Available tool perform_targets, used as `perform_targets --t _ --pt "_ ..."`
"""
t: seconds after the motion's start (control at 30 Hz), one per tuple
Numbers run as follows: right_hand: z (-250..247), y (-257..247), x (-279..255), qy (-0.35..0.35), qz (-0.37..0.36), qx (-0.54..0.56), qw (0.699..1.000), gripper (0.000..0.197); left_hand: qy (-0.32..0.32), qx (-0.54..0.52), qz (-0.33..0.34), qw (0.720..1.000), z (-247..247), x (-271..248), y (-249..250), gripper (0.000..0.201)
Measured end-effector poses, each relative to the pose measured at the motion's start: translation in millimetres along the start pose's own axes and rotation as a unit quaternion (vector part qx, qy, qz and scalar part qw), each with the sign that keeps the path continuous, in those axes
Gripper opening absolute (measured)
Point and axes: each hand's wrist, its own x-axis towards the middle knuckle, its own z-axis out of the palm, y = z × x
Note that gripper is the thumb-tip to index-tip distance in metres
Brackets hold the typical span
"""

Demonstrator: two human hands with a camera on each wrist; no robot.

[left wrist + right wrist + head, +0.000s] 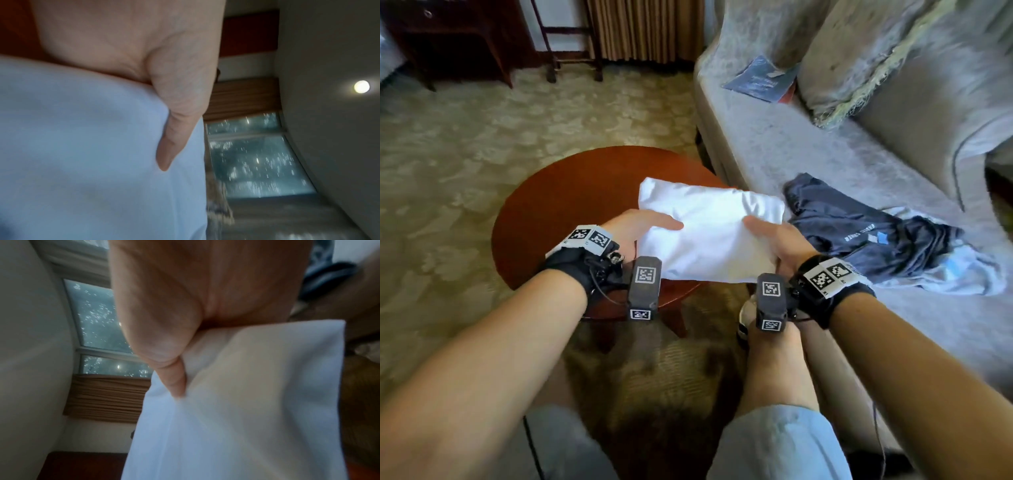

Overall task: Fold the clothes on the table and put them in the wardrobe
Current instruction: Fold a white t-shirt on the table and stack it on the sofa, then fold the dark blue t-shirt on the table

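The fingers of both hands lie hidden under the white garment (709,233). It covers part of the tabletop (571,192). Both wrist views are blurred. Print on the dark shirt (859,233) is unreadable.

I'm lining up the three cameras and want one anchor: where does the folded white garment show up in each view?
Head: folded white garment at centre, above the round wooden table, held at both sides.
Left wrist: fills the lower left, under the left thumb.
Right wrist: lower right, pinched by the right thumb.
Shared landmark: the window, in both wrist views only.
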Motion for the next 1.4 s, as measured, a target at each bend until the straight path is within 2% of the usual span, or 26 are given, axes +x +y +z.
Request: perform_targets --t 0.07,0.1,0.13,0.17,0.23,0.3,0.37,0.4,0.47,0.5,0.6,0.67,0.73,0.77,0.83,0.9,0.97,1.03,1.1,1.17,1.23,1.33,1.4 --pt "-40 -2 -17 0.058 -0.021 -0.003 0.998 0.033 0.109 -0.003 0.059 0.992 31 -10 14 0.038" --pt "-64 -4 -28 0.093 -0.032 -0.01 0.995 0.036 0.059 0.021 0.067 0.996 51 -14 23 0.029" --pt "-89 -4 -43 0.126 -0.038 -0.017 0.991 0.038 -0.048 0.062 0.077 0.994 76 -17 30 0.032" --pt "-115 -4 -59 0.158 -0.042 -0.018 0.986 0.038 -0.128 0.106 0.082 0.983 97 -28 36 0.043" --pt "-167 -1 -97 0.221 -0.048 0.01 0.974 0.032 -0.221 0.128 0.104 0.961 139 -39 47 0.061" --pt "-218 8 -143 0.281 -0.055 0.037 0.957 0.028 -0.305 0.14 0.135 0.932 204 -63 50 0.063" --pt "-262 20 -191 0.338 -0.058 0.054 0.938 0.033 -0.357 0.152 0.168 0.906 263 -91 44 0.051" --pt "-281 26 -216 0.363 -0.062 0.063 0.927 0.033 -0.379 0.163 0.177 0.893 291 -103 38 0.051" --pt "-312 41 -264 0.418 -0.069 0.081 0.902 0.032 -0.424 0.197 0.187 0.864 339 -126 24 0.073" --pt "-324 49 -287 0.445 -0.068 0.088 0.889 0.034 -0.444 0.199 0.187 0.854 361 -139 15 0.074" --pt "-351 75 -345 0.509 -0.063 0.101 0.852 0.029 -0.499 0.231 0.188 0.814 409 -179 -11 0.059" --pt "-363 93 -370 0.539 -0.06 0.111 0.833 0.024 -0.523 0.237 0.186 0.797 435 -197 -29 0.051" --pt "-373 110 -386 0.566 -0.049 0.111 0.815 0.023 -0.532 0.229 0.176 0.796 460 -204 -50 0.046" --pt "-379 119 -391 0.576 -0.042 0.114 0.809 0.023 -0.527 0.232 0.17 0.8 470 -205 -60 0.051" --pt "-392 142 -396 0.588 -0.02 0.126 0.799 0.024 -0.521 0.247 0.162 0.801 499 -194 -84 0.074" --pt "-401 163 -394 0.603 0.015 0.124 0.788 0.031 -0.504 0.282 0.162 0.8 538 -161 -113 0.103" --pt "-409 183 -388 0.612 0.039 0.117 0.781 0.033 -0.477 0.303 0.174 0.807 559 -137 -133 0.114" --pt "-416 193 -381 0.62 0.051 0.116 0.774 0.034 -0.445 0.333 0.201 0.807 555 -143 -131 0.1" --pt "-421 195 -375 0.631 0.069 0.092 0.767 0.042 -0.421 0.392 0.246 0.78 540 -169 -119 0.071" --pt "-423 194 -373 0.639 0.088 0.05 0.763 0.038 -0.399 0.442 0.286 0.751 539 -178 -118 0.051" --pt "-422 191 -372 0.643 0.101 0.008 0.759 0.033 -0.39 0.467 0.31 0.731 544 -178 -119 0.048" --pt "-422 188 -373 0.656 0.146 -0.041 0.739 0.054 -0.382 0.483 0.337 0.712 547 -174 -119 0.05" --pt "-423 187 -375 0.676 0.168 -0.079 0.713 0.066 -0.385 0.482 0.337 0.712 547 -174 -118 0.065"
